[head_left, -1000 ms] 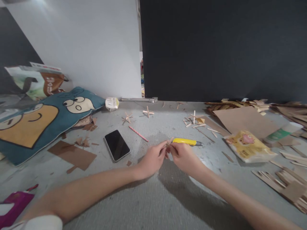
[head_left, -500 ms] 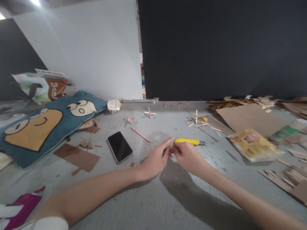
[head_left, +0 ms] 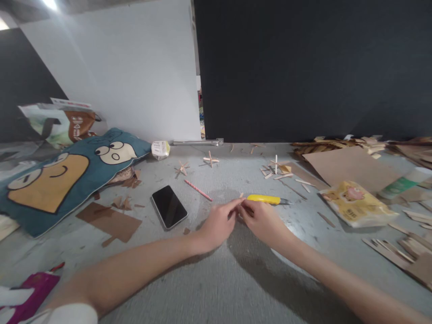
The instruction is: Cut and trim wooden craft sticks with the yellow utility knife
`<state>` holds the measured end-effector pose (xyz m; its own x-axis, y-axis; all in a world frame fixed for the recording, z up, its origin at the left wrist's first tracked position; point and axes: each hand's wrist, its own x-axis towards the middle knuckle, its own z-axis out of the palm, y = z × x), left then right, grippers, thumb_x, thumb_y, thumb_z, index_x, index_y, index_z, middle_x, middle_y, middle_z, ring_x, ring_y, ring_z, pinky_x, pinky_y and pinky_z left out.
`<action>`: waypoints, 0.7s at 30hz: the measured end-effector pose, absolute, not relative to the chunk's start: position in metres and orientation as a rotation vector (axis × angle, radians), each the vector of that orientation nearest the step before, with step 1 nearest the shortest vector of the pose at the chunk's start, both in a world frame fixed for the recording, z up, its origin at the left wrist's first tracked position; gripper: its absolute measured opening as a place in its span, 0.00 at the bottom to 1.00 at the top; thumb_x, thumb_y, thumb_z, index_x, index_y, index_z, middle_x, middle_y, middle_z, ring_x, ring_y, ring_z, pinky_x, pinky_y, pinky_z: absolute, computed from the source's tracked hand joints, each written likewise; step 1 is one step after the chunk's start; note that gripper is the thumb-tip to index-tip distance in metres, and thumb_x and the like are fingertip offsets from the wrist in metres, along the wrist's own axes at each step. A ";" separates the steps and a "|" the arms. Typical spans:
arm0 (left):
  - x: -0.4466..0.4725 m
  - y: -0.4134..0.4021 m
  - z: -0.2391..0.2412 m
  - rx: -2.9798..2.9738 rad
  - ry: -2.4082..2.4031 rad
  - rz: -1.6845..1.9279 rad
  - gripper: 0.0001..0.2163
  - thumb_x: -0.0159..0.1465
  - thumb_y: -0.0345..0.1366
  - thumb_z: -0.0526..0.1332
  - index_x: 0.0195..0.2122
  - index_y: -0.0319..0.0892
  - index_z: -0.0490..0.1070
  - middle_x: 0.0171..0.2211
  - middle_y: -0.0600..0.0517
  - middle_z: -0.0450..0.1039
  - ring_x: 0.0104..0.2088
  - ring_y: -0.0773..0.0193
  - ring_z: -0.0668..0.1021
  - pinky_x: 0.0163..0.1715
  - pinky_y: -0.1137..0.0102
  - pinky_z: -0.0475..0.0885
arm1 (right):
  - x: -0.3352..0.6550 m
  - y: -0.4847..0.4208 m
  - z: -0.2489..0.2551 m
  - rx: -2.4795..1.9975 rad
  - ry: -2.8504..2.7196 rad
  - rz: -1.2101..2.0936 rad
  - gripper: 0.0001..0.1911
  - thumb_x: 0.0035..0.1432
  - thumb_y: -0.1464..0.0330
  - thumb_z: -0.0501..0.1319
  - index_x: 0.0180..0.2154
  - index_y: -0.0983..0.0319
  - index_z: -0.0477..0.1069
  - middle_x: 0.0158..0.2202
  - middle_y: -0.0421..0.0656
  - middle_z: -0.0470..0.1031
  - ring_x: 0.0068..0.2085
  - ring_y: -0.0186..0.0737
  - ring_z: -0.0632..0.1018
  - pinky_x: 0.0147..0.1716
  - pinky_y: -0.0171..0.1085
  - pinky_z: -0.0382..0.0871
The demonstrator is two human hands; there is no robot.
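Small pale piece (head_left: pixel 241 195), mostly hidden from here: left hand (head_left: pixel 218 225) and right hand (head_left: pixel 261 217) pinch it, both curled nearly closed, touching.

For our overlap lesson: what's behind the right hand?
A yellow tool lies beyond the right hand. Beside the tool, a small pale tip pokes up; its lower part and anything else covered cannot be seen.

The bare left hand (head_left: pixel 218 227) has lowered its raised index finger against the fingertips of the bare right hand (head_left: pixel 262 220); a small, pale wooden sliver (head_left: pixel 241 195) now pokes out just beyond them.
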<state>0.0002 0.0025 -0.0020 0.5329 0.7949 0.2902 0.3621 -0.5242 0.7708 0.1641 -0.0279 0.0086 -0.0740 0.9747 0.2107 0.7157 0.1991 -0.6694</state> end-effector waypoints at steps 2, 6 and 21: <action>0.000 0.003 -0.004 2.168 0.971 0.858 0.22 0.68 0.26 0.56 0.61 0.42 0.76 0.46 0.43 0.84 0.40 0.58 0.83 0.46 0.62 0.79 | 0.163 -0.028 0.008 -1.575 -1.849 0.544 0.14 0.63 0.71 0.55 0.26 0.61 0.71 0.25 0.46 0.79 0.25 0.39 0.73 0.27 0.35 0.58; 0.000 0.006 -0.010 2.179 0.975 0.833 0.23 0.68 0.26 0.56 0.62 0.43 0.75 0.44 0.43 0.85 0.40 0.58 0.83 0.48 0.60 0.78 | 0.155 -0.033 0.004 -1.581 -1.771 0.570 0.14 0.63 0.72 0.54 0.24 0.59 0.68 0.21 0.44 0.76 0.21 0.38 0.72 0.24 0.34 0.59; 0.003 0.004 -0.008 2.024 0.945 0.833 0.21 0.69 0.28 0.55 0.61 0.42 0.76 0.48 0.43 0.84 0.39 0.59 0.83 0.45 0.64 0.78 | 0.156 -0.036 0.021 -1.640 -1.795 0.716 0.19 0.58 0.76 0.54 0.17 0.57 0.60 0.09 0.37 0.65 0.13 0.36 0.72 0.19 0.32 0.60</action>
<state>0.0033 0.0038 -0.0079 0.5182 0.8210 0.2397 0.3406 -0.4552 0.8227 0.1557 -0.0358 0.0208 -0.0590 0.9957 0.0715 0.6735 0.0926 -0.7334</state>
